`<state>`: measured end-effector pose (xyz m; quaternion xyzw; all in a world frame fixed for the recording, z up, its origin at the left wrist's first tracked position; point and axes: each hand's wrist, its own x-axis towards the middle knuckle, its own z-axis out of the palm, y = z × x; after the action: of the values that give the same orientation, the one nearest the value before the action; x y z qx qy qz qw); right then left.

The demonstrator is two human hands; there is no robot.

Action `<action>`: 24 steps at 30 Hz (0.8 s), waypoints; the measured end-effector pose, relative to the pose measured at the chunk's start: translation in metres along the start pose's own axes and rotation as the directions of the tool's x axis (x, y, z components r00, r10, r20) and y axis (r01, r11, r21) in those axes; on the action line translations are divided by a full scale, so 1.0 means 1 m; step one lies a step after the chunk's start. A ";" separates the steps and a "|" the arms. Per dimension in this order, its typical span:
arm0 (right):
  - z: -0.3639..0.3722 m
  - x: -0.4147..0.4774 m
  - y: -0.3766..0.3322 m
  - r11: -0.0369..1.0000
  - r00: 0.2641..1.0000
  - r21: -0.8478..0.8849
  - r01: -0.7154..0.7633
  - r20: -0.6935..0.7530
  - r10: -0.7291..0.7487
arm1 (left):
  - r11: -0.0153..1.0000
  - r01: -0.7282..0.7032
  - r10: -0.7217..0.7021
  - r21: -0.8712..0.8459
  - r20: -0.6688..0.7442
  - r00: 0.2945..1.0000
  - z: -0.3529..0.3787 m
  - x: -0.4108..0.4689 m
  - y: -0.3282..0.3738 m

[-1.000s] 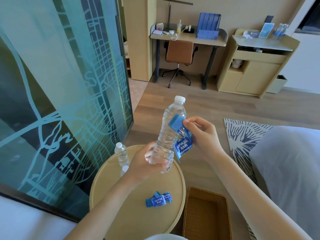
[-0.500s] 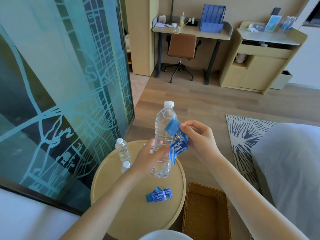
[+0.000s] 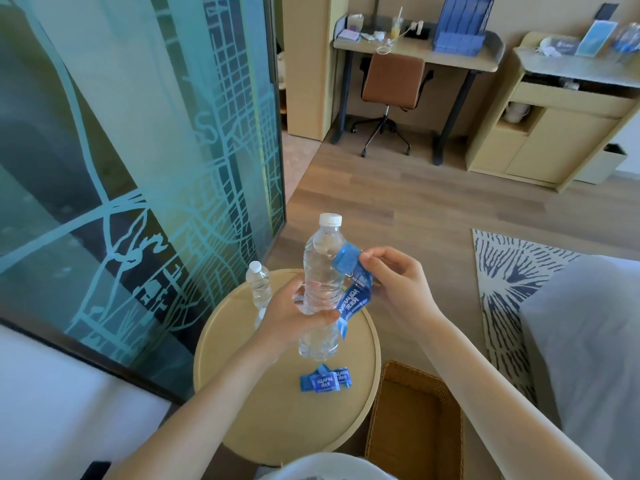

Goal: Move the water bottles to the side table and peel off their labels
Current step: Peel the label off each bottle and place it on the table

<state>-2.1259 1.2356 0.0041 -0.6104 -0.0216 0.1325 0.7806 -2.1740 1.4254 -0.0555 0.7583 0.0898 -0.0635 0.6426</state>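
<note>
My left hand (image 3: 294, 315) grips a clear water bottle (image 3: 322, 268) with a white cap, held upright just above the round beige side table (image 3: 242, 403). My right hand (image 3: 394, 282) pinches the bottle's blue label (image 3: 353, 289), which hangs mostly peeled off to the bottle's right. A second, bare bottle (image 3: 259, 284) stands at the table's far left edge; the white cap of a third (image 3: 261, 313) peeks out behind my left wrist. Crumpled peeled labels (image 3: 323, 378) lie on the table in front of the held bottle.
A wicker basket (image 3: 415, 427) sits on the floor right of the table. A patterned glass partition (image 3: 138, 168) rises at the left, a grey bed (image 3: 585, 341) and rug (image 3: 505, 271) at the right. A desk, chair and cabinet with more bottles (image 3: 627, 39) stand far back.
The held bottle has come down and turned more upright, close above the table. The label has come further loose and hangs lower. The view has tilted downward.
</note>
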 end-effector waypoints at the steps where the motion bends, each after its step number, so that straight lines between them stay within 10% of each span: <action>1: 0.001 0.001 0.002 1.000 1.000 -0.004 -0.002 -0.005 0.002 | 1.000 0.000 0.000 0.003 -0.017 1.000 -0.003 -0.002 -0.003; 24: -0.026 0.043 0.179 0.817 0.966 -0.525 -0.240 -0.042 0.256 | 0.979 0.201 -0.195 -0.009 -0.294 0.936 -0.044 -0.040 -0.160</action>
<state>-2.1113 1.2599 -0.1797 -0.7957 0.0108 0.2311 0.5597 -2.2487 1.4924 -0.1941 0.7530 0.2593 -0.0159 0.6045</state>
